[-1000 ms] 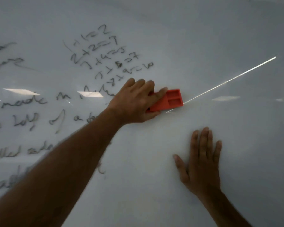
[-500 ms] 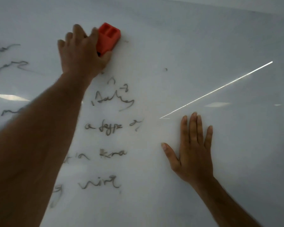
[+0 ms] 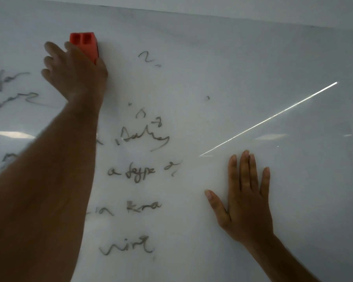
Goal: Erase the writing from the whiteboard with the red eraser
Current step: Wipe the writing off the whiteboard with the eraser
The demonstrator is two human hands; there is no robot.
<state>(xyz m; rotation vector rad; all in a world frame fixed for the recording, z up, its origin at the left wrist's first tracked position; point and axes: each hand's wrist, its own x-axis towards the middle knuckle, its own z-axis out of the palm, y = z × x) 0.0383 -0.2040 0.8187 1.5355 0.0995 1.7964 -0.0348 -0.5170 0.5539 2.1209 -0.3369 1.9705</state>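
The fingers (image 3: 55, 58) of the left hand (image 3: 73, 72) are curled round the eraser (image 3: 86, 46), which is held against the upper left of the whiteboard (image 3: 232, 68), its long axis roughly upright; the remaining writing (image 3: 139, 139) is seen below and right of it, nearer this hand's reach. The right hand (image 3: 246, 198) is laid flat, fingers straight, on bare board well apart; a bright reflected streak (image 3: 269, 119) is cast above it.

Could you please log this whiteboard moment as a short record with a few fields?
left hand: grips the red eraser near the board's top edge
right hand: flat on the whiteboard, fingers straight
writing left: several scrawled lines at centre, more at the far left
right part of board: bare apart from light reflections
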